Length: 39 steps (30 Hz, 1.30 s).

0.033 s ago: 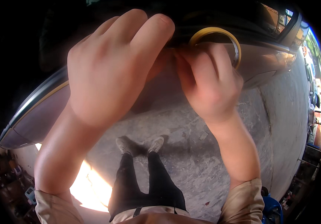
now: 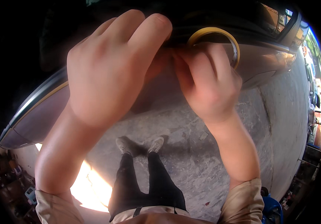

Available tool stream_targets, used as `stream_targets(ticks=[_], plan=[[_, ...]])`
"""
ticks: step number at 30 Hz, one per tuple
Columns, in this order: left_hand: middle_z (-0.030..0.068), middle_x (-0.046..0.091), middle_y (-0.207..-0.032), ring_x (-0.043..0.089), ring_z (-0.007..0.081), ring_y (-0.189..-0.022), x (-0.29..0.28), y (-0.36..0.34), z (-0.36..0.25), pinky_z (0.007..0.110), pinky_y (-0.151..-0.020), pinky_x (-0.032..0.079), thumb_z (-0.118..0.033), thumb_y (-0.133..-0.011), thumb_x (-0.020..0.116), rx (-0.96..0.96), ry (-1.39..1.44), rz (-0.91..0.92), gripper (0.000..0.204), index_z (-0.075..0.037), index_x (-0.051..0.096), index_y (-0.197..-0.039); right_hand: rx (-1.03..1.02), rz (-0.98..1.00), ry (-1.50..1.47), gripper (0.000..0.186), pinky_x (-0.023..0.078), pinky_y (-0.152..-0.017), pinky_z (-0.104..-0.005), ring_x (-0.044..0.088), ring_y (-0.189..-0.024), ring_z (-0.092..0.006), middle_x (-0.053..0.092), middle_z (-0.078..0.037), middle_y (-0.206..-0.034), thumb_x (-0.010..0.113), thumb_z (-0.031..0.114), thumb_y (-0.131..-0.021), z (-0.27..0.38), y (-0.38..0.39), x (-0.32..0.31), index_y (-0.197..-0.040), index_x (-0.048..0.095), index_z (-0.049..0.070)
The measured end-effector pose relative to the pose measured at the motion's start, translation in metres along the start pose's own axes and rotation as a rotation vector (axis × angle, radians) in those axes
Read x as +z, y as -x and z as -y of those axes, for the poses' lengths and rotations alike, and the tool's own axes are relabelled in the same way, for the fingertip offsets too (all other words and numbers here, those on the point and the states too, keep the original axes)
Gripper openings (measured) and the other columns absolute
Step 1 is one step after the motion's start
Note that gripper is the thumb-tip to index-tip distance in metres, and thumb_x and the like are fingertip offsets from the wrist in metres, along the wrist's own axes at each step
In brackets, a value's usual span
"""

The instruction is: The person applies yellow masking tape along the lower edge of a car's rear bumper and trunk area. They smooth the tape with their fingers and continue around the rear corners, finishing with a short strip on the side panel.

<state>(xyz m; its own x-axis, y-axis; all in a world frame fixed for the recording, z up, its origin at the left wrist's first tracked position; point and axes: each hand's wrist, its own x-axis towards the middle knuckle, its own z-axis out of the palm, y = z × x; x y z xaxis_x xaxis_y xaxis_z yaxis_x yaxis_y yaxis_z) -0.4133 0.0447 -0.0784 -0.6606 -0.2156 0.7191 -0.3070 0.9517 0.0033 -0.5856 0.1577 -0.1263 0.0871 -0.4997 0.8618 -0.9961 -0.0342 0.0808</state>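
Observation:
My left hand (image 2: 108,67) is curled closed in front of a vehicle's dark upper section, its fingertips turned away from the camera. Close to its right, my right hand (image 2: 209,78) is bent with thumb and index finger drawn together; what lies between them is hidden. A yellow tape roll (image 2: 208,30) stands upright right behind my right hand, which partly covers it. Behind both hands is a glossy grey-brown vehicle body (image 2: 261,63), with a thin yellowish strip (image 2: 49,92) along the dark trim on the left.
The concrete floor (image 2: 194,149) has a bright sunlit patch at lower left and my legs and shoes (image 2: 154,145) in view. A blue object (image 2: 272,209) is at lower right, cluttered items (image 2: 29,194) at lower left, and more objects along the far right edge.
My left hand has shifted very slightly to the left. Otherwise nothing visibly differs.

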Motion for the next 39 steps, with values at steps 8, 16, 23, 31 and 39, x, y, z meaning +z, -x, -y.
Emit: stream_targets(ticks=[8,16,23,31,39], plan=[[0.001,0.064,-0.086,0.062,0.0199,-0.071,0.002,0.038,0.007,0.034,-0.063,0.048,-0.012,-0.074,0.091,0.191,-0.083,-0.158,0.031,-0.013,0.071,-0.099,0.018,-0.031,-0.094,0.01,0.046,-0.048,-0.0249,0.057,-0.059,-0.0115,0.055,0.003,-0.081,0.074,0.009,-0.089,-0.005,0.004,0.002,-0.099,0.076,0.013],[-0.0015,0.063,-0.087,0.059,0.0162,-0.071,0.0,0.058,-0.002,0.029,-0.062,0.045,-0.006,-0.073,0.086,0.281,-0.007,-0.07,0.026,-0.015,0.071,-0.093,0.012,-0.005,-0.179,0.02,0.056,-0.057,-0.0313,0.067,-0.066,-0.0181,0.064,0.0,-0.084,0.087,0.013,-0.089,-0.012,0.005,-0.001,-0.106,0.076,0.011],[-0.0018,0.067,-0.093,0.066,0.0155,-0.081,0.009,0.058,-0.003,0.028,-0.066,0.05,-0.01,-0.072,0.08,0.128,-0.055,-0.145,0.023,-0.016,0.074,-0.092,-0.014,0.026,-0.182,0.024,0.056,-0.058,-0.0331,0.068,-0.068,-0.0216,0.067,-0.004,-0.087,0.088,0.009,-0.089,-0.012,0.003,0.001,-0.107,0.073,0.009],[0.0,0.069,-0.09,0.067,0.0171,-0.077,0.01,0.057,0.002,0.028,-0.062,0.048,-0.006,-0.067,0.088,0.105,0.0,-0.246,0.028,-0.013,0.076,-0.091,-0.056,0.099,-0.194,0.027,0.055,-0.057,-0.0312,0.067,-0.067,-0.0198,0.065,-0.003,-0.086,0.091,0.012,-0.087,-0.013,-0.004,-0.006,-0.107,0.074,0.011],[0.0017,0.066,-0.097,0.063,0.0197,-0.074,-0.007,0.041,0.009,0.033,-0.063,0.047,-0.012,-0.071,0.095,0.0,-0.025,-0.095,0.036,-0.012,0.078,-0.103,-0.085,0.117,-0.054,0.023,0.051,-0.055,-0.0301,0.064,-0.065,-0.018,0.057,-0.001,-0.085,0.085,0.021,-0.092,-0.016,0.0,-0.006,-0.111,0.075,0.015]])
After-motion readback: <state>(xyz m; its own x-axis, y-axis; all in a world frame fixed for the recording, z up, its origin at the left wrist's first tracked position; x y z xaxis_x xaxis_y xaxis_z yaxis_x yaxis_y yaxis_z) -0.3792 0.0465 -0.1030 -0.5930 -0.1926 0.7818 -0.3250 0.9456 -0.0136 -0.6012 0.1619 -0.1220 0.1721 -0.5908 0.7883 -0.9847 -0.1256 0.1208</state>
